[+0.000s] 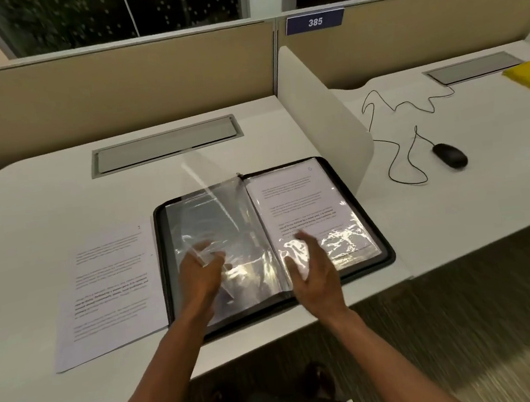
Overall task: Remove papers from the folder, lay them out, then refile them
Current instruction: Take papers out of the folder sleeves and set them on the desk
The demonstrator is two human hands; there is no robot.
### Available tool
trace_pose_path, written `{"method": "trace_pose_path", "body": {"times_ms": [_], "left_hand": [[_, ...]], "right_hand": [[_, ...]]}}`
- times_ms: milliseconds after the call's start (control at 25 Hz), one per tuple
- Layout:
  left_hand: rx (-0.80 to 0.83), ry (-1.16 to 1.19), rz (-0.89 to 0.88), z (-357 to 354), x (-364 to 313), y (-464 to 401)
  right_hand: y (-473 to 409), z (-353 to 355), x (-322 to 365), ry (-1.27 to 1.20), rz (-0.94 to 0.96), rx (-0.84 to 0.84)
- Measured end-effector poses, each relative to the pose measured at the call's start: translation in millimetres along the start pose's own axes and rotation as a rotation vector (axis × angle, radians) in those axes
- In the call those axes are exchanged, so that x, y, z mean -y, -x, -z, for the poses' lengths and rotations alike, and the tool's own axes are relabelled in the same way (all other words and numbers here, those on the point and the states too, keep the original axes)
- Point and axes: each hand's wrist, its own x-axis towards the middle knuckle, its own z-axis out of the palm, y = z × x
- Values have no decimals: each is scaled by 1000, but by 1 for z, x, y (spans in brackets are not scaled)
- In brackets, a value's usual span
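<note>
One loose paper (pixel 110 288) lies just left of our open black folder (pixel 392 254). Our left hand (pixel 201 272) pinches a blurry clear sleeve (pixel 210 194); our right hand (pixel 314 272) hovers spread, hiding the folder's middle.

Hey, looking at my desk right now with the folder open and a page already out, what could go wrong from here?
The clear plastic sleeve your left hand is lifting looks blurred mid-turn; pulled hard, it might crease or tear at the spine of the black zip folder. The loose printed sheet lies near the white desk's front edge, so a forearm could sweep it off. Glare on the sleeved page under your right hand may hide its text, risking misfiling.
</note>
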Motion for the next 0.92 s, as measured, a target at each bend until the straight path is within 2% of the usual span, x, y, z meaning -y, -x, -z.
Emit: {"method": "trace_pose_path", "body": {"times_ms": [40, 120, 160, 200, 280, 400, 480, 560, 640, 720, 840, 920], "left_hand": [[-23, 5, 32, 10, 5, 1], [-99, -15, 83, 24, 14, 6], [-137, -38, 96, 27, 18, 9], [-173, -65, 99, 29, 22, 12], [-259, -130, 64, 29, 26, 18], [-346, -443, -214, 18, 27, 22], [-236, -527, -486, -6, 22, 30], [-50, -546, -646, -38, 20, 38], [153, -641, -711, -73, 24, 41], [288, -816, -748, -107, 30, 42], [336, -983, -742, -145, 35, 38], [298, -961, -746, -155, 36, 35]], "right_hand": [[-6, 8, -18, 118, -159, -48], [-15, 26, -51, 365, -469, 79], [-15, 32, -63, 466, -529, 162], [-13, 35, -71, 540, -524, 220], [-10, 34, -78, 584, -429, 232], [-9, 31, -75, 391, -360, 62], [-12, 34, -70, 174, -351, -67], [-19, 42, -66, 18, -317, -153], [-30, 51, -64, -38, -290, -208], [-38, 61, -62, -78, -299, -237], [-45, 71, -61, -110, -299, -240], [-49, 77, -61, -119, -269, -240]]}}
